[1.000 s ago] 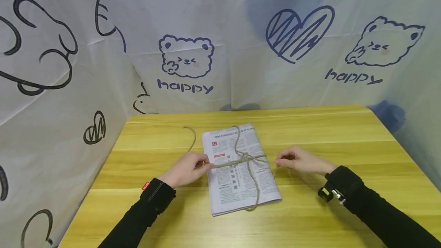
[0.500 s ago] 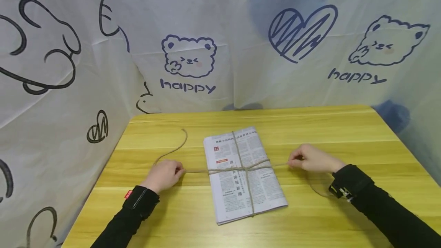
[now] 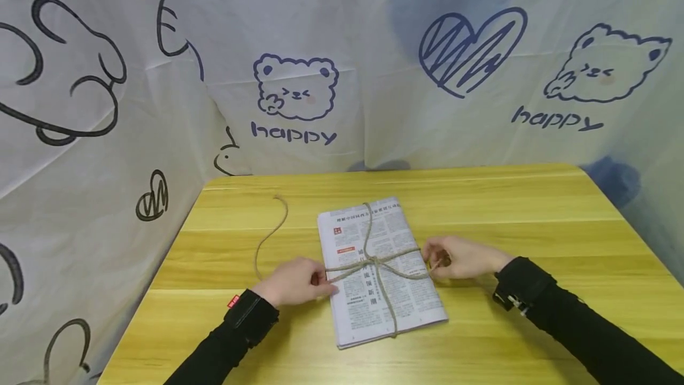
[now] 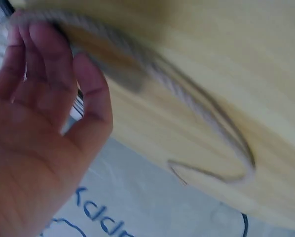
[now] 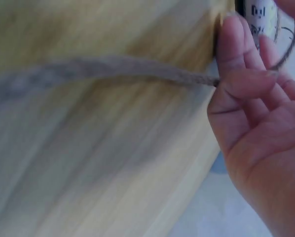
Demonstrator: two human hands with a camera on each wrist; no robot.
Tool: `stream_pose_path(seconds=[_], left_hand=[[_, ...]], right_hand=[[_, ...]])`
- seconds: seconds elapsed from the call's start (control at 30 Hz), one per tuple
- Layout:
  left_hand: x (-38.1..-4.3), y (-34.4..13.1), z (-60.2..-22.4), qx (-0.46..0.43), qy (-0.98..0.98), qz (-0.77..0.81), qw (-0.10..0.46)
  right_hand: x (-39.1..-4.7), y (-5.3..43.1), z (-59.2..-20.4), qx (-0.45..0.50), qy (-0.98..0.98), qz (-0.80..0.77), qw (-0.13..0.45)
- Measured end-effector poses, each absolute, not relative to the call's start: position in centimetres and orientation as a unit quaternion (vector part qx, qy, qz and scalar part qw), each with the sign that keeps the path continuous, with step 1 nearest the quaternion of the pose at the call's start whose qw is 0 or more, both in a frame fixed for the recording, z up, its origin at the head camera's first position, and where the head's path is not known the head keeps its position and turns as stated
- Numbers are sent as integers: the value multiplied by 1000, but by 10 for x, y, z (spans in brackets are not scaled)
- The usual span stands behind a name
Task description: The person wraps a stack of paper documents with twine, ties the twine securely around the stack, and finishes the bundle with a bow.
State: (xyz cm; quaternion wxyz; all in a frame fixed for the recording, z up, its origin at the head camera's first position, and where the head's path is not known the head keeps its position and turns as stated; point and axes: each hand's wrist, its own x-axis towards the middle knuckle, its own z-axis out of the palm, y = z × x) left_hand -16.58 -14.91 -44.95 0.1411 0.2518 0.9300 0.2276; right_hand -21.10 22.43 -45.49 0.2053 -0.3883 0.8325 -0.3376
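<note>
A folded newspaper [image 3: 402, 288] lies flat on the wood-grained table [image 3: 454, 355], with beige string [image 3: 372, 260] running along and across it in loose curves and crossing near its middle. At the newspaper's left edge is the left hand [image 3: 296, 281] — thumb apart from the fingertips, which meet the string; whether they grip it, I cannot tell. Just beside the newspaper's right edge, the right hand [image 3: 464, 257] pinches the string under its thumb. More string curls left of the newspaper.
</note>
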Motion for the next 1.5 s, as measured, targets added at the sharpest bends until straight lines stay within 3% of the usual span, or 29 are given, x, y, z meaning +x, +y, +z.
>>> stream_pose_path(seconds=[0.33, 0.5, 0.77, 1.17, 1.33, 1.5], left_hand=[[-178, -125, -451, 244, 937, 241, 58], [-181, -126, -446, 229, 932, 276, 59], [-182, -155, -448, 210, 963, 169, -15], [-182, -161, -454, 187, 961, 203, 30], [-184, -160, -454, 186, 960, 208, 30], [-192, -158, -441, 204, 951, 231, 30]], right_hand=[[-202, 224, -455, -439, 766, -394, 254], [-199, 233, -449, -444, 742, -430, 261], [-205, 276, -445, -385, 796, -415, 214], [-208, 278, -452, -356, 817, -402, 211], [-211, 273, -449, -329, 839, -399, 170], [-216, 264, -443, -313, 867, -380, 73]])
